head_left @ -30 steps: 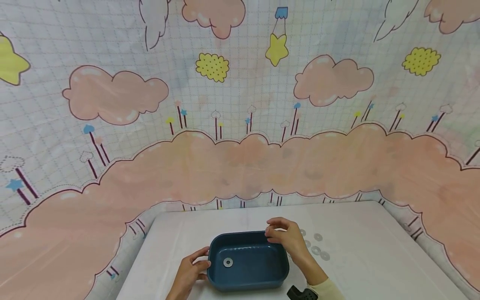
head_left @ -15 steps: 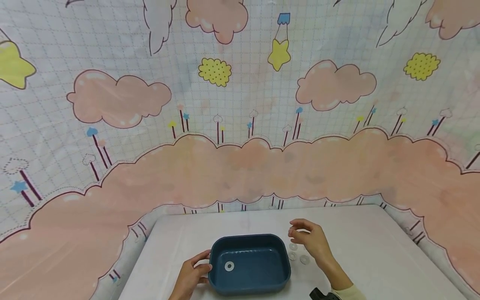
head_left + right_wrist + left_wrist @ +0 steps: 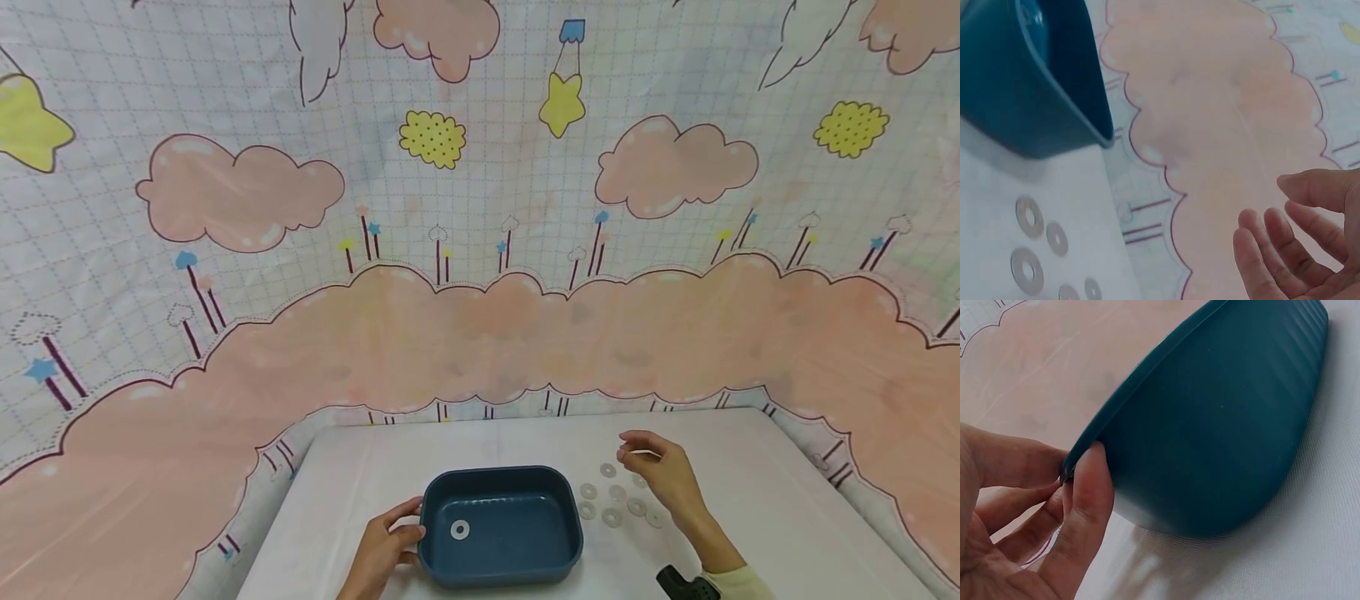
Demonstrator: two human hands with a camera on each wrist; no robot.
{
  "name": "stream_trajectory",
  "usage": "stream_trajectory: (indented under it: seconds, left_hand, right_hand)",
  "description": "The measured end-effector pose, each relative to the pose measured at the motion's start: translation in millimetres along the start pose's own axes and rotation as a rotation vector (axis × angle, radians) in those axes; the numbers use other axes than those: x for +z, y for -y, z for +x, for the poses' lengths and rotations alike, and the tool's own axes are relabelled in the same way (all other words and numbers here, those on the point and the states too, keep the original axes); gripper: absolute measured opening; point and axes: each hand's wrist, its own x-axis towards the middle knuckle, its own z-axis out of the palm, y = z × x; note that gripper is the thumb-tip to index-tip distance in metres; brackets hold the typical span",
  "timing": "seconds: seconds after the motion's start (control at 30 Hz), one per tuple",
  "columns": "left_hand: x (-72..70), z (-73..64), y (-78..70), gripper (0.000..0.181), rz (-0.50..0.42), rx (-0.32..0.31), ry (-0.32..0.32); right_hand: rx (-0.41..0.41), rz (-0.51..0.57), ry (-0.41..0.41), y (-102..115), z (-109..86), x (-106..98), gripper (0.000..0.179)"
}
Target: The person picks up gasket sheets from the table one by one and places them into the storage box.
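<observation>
A dark blue plastic bin (image 3: 498,577) stands on the white table, with one flat washer (image 3: 453,530) lying on its floor towards the left. My left hand (image 3: 381,543) grips the bin's left end; the left wrist view shows thumb and fingers (image 3: 1088,494) pinching the rim. Several grey flat washers (image 3: 612,525) lie loose on the table to the right of the bin. Over the far right side of these washers hovers my right hand (image 3: 667,477), its fingers loosely curved. Nothing shows between those fingers (image 3: 1297,256) in the right wrist view.
The white tabletop (image 3: 360,467) extends around the bin, its far edge meeting a cloud-patterned cloth backdrop (image 3: 480,342). A black wrist device (image 3: 686,585) sits on the right forearm by a pale yellow sleeve (image 3: 738,583).
My right hand has moved right, from above the bin's far right corner to past the washers, uncovering more of them. The left hand keeps its grip and the bin stays in place.
</observation>
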Motion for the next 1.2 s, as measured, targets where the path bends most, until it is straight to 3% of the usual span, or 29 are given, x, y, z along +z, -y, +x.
stream_trajectory:
  seconds: [0.63,0.97,1.2]
  left_hand:
    - [1.2,-1.4,-3.1,0.056,0.015,0.01,-0.01]
    - [-0.5,-2.2,0.0,0.057,0.015,0.006,-0.001]
    - [-1.5,-3.2,0.0,0.057,0.012,0.007,-0.001]
  right_hand:
    - [-0.019,-0.162,-0.087,-39,10.3,-33,0.043]
    - [0.04,-0.213,-0.05,-69,16.7,-40,0.052]
    - [0.072,-0.213,-0.016,-89,21.8,-39,0.047]
